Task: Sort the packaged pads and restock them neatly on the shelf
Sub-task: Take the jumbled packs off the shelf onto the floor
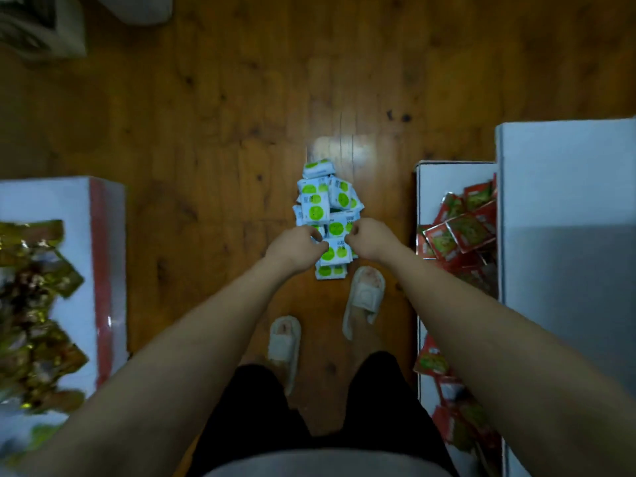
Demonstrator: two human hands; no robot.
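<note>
Green-dot pad packets (327,215): loose pile on wooden floor (206,98), frame centre. Left hand (296,247), right hand (370,241): fingers curled onto nearest packets; grip contents unclear. Advisable: square edges before lifting.

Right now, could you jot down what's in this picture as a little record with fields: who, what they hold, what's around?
setting: wooden floor, seen from above
person: standing, in pale slippers
main items: pile of white packets with green circles on the floor
left hand: fingers curled at the near packets
right hand: fingers curled at the near packets
exact grip: too blurred to tell
left side: white shelf with gold-wrapped packs
right side: white shelf with red packs
</note>
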